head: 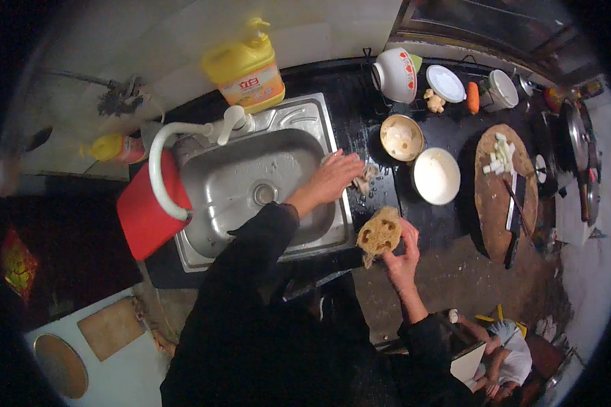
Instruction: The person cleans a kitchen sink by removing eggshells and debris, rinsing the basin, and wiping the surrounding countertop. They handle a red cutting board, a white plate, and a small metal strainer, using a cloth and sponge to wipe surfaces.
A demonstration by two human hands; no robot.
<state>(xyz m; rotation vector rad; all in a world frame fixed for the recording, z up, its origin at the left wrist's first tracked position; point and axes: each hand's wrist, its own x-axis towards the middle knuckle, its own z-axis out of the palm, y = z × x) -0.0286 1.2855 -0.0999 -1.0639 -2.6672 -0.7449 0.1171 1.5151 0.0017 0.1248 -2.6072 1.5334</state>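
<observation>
My left hand (pixel 332 179) lies palm down across the sink's right rim, over a crumpled greyish cloth (pixel 365 179). Part of the cloth is hidden beneath the palm. Between the fingers and thumb of my right hand (pixel 405 253) is a slice of dried loofah (pixel 381 233) with several holes. It is held above the counter's front edge. Under my left forearm is the stainless steel sink (pixel 265 147), with its drain (pixel 265 194) in view. Water drops wet the black counter beside the cloth.
A white bowl (pixel 436 176) and a smaller bowl with residue (pixel 401 138) stand right of the cloth. Farther right, a cutting board (pixel 489 203) bears white chopped pieces (pixel 500 155) and a knife (pixel 512 213). A white tap hose (pixel 158 163) arches over a red basin (pixel 150 208). A person (pixel 509 351) sits lower right.
</observation>
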